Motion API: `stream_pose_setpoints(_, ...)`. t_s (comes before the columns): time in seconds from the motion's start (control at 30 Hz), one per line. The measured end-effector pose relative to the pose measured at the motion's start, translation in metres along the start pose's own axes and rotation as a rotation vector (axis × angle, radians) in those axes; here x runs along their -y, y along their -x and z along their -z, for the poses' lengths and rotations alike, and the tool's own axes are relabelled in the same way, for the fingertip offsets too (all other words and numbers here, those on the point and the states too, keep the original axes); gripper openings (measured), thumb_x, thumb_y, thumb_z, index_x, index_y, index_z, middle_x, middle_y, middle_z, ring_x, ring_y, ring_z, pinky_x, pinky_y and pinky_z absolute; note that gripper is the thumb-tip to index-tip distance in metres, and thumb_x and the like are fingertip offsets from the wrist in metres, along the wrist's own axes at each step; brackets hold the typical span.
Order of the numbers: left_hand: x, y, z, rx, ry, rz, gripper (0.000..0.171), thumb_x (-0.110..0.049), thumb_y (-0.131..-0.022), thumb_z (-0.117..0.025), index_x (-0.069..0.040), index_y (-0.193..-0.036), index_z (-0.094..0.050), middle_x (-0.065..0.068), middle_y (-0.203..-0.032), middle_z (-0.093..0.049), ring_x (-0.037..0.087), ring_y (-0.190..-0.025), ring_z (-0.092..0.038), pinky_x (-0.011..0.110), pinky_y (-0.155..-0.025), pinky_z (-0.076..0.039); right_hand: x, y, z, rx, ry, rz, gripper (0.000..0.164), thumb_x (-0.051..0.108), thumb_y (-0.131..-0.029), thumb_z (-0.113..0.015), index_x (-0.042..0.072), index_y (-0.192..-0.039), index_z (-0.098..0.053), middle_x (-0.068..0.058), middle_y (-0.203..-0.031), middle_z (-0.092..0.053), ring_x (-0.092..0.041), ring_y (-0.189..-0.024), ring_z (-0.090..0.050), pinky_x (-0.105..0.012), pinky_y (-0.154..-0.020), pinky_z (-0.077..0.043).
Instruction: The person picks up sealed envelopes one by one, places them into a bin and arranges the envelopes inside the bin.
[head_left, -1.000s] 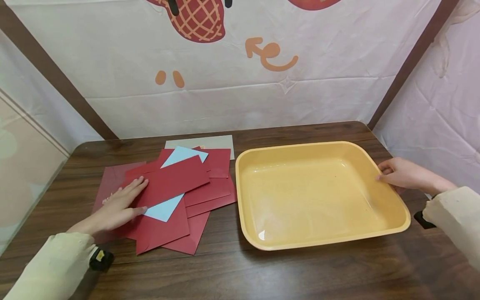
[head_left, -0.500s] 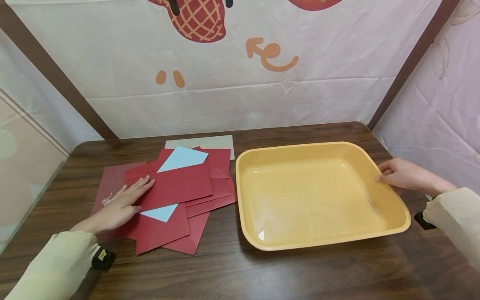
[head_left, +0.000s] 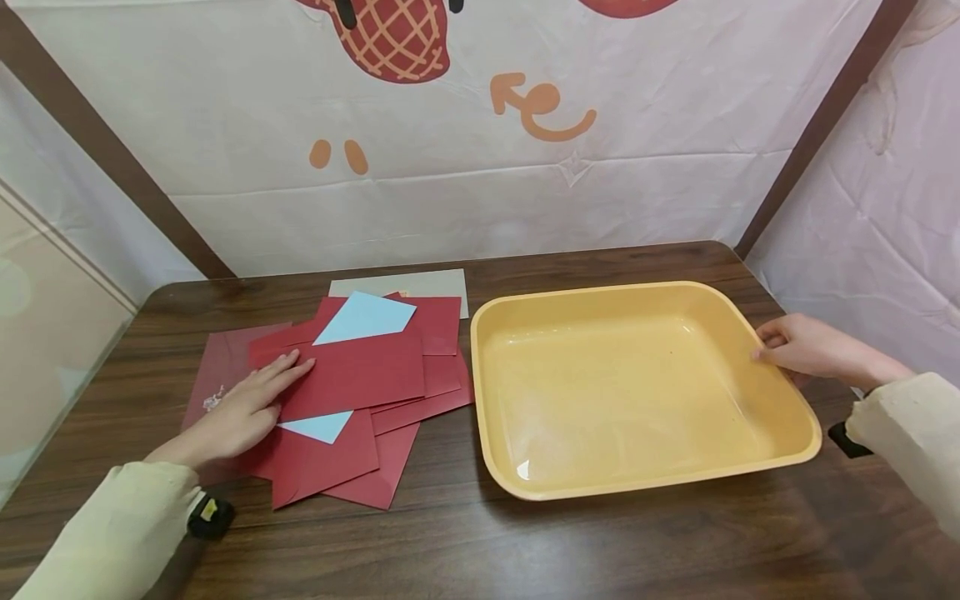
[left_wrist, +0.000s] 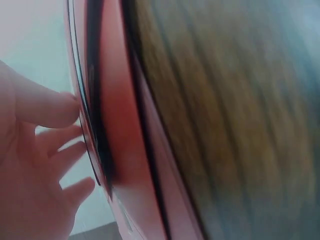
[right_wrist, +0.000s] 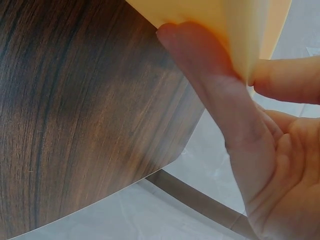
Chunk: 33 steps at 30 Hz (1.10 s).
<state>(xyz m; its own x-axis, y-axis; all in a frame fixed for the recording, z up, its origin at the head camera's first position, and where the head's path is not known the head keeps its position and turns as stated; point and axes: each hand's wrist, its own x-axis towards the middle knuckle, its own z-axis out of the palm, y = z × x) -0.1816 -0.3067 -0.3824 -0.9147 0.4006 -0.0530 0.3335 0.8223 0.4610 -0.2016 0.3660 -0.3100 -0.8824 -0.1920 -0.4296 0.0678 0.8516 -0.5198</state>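
Observation:
My left hand [head_left: 240,410] rests with extended fingers on the left end of the top red envelope [head_left: 363,372]. Beneath it lies a messy pile of several more red envelopes [head_left: 327,467]. Parts of a light blue card or envelope [head_left: 366,317] show above and below the top one. In the left wrist view, the left hand [left_wrist: 42,150] has its thumb and fingertips at the pile's edge. To the right, my right hand [head_left: 813,348] pinches the right rim of a yellow plastic tray [head_left: 600,392] between thumb and fingers, seen closely in the right wrist view.
A pale grey envelope [head_left: 442,283] lies behind the pile, and a darker maroon one [head_left: 225,367] sticks out at its left. Everything stands on a dark wood table [head_left: 480,550], with a printed cloth [head_left: 465,208] hanging behind it.
The top red envelope has turned slightly clockwise and shifted right under my left hand, baring more of the light blue card behind it. The right hand and tray stay put.

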Motion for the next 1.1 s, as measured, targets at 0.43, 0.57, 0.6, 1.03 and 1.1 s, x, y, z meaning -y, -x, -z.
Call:
stream_pose_setpoints(0.43,-0.022,-0.002,0.006,-0.268,-0.136,0.318,0.078,-0.042,-0.091,-0.058,0.021,-0.131,-0.033,0.039,-0.123,-0.037,0.052,-0.108,-0.039,0.065,-0.083,-0.043,-0.001,0.000,0.001,-0.003,0.009,0.001,0.034,0.012,-0.095,-0.054,-0.016,-0.114,-0.053,-0.003,-0.085,-0.070,-0.015,-0.070,-0.066,-0.031,-0.059,-0.055)
stream_pose_setpoints(0.57,-0.024,-0.001,0.009,-0.250,-0.144,0.442,0.093,-0.061,-0.085,-0.058,0.023,-0.119,-0.036,0.039,-0.110,-0.039,0.050,-0.095,-0.043,0.058,-0.070,-0.046,-0.001,0.000,0.000,-0.009,0.007,0.004,0.034,0.012,-0.094,-0.054,-0.015,-0.114,-0.053,-0.003,-0.086,-0.070,-0.014,-0.071,-0.066,-0.031,-0.059,-0.055)
stream_pose_setpoints(0.6,-0.025,-0.002,0.010,-0.234,-0.145,0.466,0.096,-0.064,-0.082,-0.058,0.023,-0.116,-0.036,0.039,-0.109,-0.039,0.050,-0.093,-0.044,0.056,-0.068,-0.047,-0.001,0.000,0.000,-0.011,0.007,0.004,0.034,0.012,-0.094,-0.054,-0.015,-0.114,-0.054,-0.003,-0.086,-0.070,-0.014,-0.071,-0.066,-0.031,-0.059,-0.055)
stream_pose_setpoints(1.03,-0.027,-0.006,0.011,-0.113,-0.111,0.554,0.104,-0.067,-0.075,-0.064,0.024,-0.111,-0.031,0.034,-0.096,-0.040,0.044,-0.081,-0.047,0.040,-0.059,-0.044,-0.002,0.000,0.001,-0.001,0.004,-0.004,0.036,0.013,-0.095,-0.054,-0.016,-0.116,-0.053,-0.002,-0.086,-0.070,-0.015,-0.070,-0.066,-0.031,-0.059,-0.055)
stream_pose_setpoints(1.1,-0.027,-0.007,0.012,-0.110,-0.089,0.556,0.102,-0.065,-0.075,-0.067,0.023,-0.111,-0.031,0.033,-0.095,-0.042,0.042,-0.079,-0.049,0.038,-0.057,-0.045,-0.002,-0.001,0.002,0.003,0.000,-0.006,0.036,0.013,-0.095,-0.054,-0.016,-0.116,-0.052,-0.003,-0.087,-0.070,-0.016,-0.071,-0.066,-0.031,-0.060,-0.055)
